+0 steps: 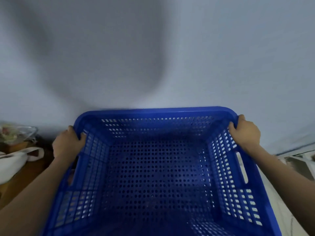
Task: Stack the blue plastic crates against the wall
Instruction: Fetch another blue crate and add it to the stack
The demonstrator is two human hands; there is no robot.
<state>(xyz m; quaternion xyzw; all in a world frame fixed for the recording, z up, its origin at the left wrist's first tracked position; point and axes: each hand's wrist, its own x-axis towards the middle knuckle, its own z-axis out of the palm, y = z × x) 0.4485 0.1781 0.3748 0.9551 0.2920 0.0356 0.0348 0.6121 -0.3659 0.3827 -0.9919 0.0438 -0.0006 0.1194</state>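
crate: fills the lower middle of the view, open side up, its far rim close to the wall behind it
left hand: on the crate's far left corner, fingers curled over the rim
right hand: on the crate's far right corner, fingers curled over the rim
bag: left of the crate, apart from it, handle towards the crate
glass bowl: behind the bag, near the wall
shadow: on the wall, above the crate, left of centre

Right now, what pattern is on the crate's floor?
Rows of small round holes across the solid blue floor of the crate; the head view shows it.
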